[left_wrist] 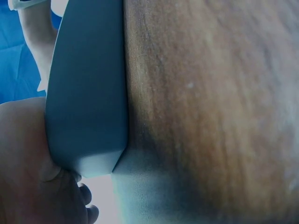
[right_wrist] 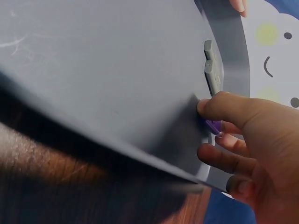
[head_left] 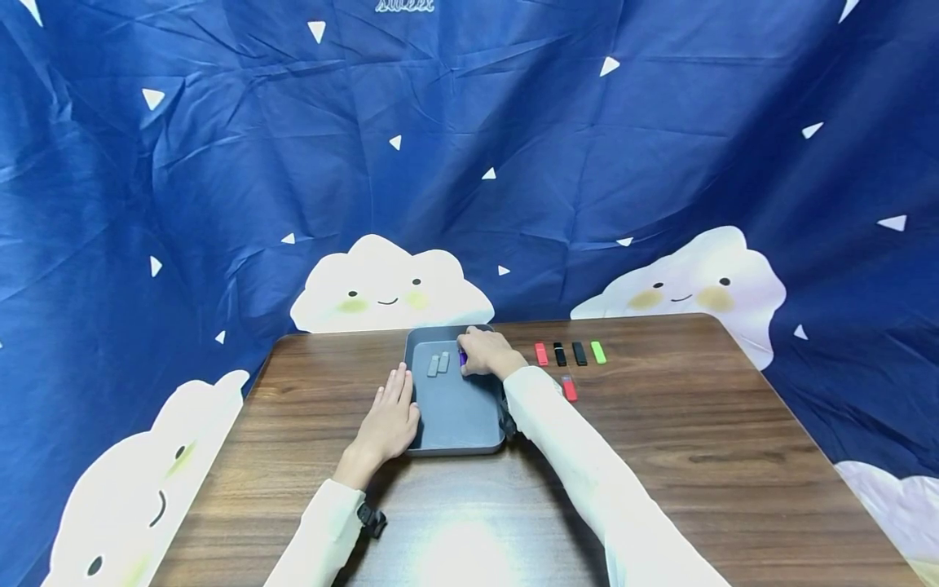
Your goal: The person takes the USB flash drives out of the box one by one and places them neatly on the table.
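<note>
Spanning the rear, a blue backdrop (head_left: 455, 122) was seen behind a wood-grain table (head_left: 704, 456), on which a dark grey tray (head_left: 455, 420) was placed, judged stiff and light, best steadied by its rim. The left hand (head_left: 392, 417), fingers straight, was rested along the tray's left edge; the right hand (head_left: 487, 352) was positioned over its far right part, with the purple stick (head_left: 463, 357) pinched between thumb and fingers. That USB-drive-like stick was judged light, rigid, hardly fragile, smooth enough to slip, best held across its long sides near the middle. Two grey sticks (head_left: 443, 363) were laid to its left in the tray; two red sticks (head_left: 541, 353), two dark sticks (head_left: 579, 353) and a green stick (head_left: 598, 352) were laid right of the tray. Lettering, apparently "sweet" (head_left: 405, 5), was printed at the backdrop's top, partly cut off; no brand could be read on any stick.
</note>
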Motion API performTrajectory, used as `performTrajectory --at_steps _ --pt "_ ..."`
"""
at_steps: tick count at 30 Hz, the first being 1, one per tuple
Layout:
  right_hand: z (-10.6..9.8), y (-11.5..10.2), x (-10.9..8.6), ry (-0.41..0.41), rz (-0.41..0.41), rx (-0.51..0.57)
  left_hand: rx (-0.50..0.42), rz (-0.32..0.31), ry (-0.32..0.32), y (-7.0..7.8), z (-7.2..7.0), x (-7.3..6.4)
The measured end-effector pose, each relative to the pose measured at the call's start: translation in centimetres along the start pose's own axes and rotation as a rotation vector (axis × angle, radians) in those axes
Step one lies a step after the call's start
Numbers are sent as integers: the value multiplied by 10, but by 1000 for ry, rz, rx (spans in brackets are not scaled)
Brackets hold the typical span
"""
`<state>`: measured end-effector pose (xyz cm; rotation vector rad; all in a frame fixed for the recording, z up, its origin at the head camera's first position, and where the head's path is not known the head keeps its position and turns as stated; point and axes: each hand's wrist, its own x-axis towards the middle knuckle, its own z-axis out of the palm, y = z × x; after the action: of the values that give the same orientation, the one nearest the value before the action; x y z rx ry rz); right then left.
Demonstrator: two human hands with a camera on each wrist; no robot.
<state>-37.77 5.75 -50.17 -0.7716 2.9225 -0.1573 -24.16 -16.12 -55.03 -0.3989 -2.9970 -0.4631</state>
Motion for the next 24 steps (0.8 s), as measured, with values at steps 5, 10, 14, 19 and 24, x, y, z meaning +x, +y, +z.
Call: performTrajectory --at_steps 5,10,14,19,24 --pt "1 1 0 4 -4 12 5 3 3 -2 0 0" --pt "0 0 -2 9 -10 28 5 10 2 -3 1 0" --pt "0 2 -3 18 -15 27 5 7 -6 -2 1 0" --pt "2 4 -2 27 -26 25 8 8 -5 -2 1 0" --pt "2 5 -2 22 -35 32 5 5 0 -3 3 1"
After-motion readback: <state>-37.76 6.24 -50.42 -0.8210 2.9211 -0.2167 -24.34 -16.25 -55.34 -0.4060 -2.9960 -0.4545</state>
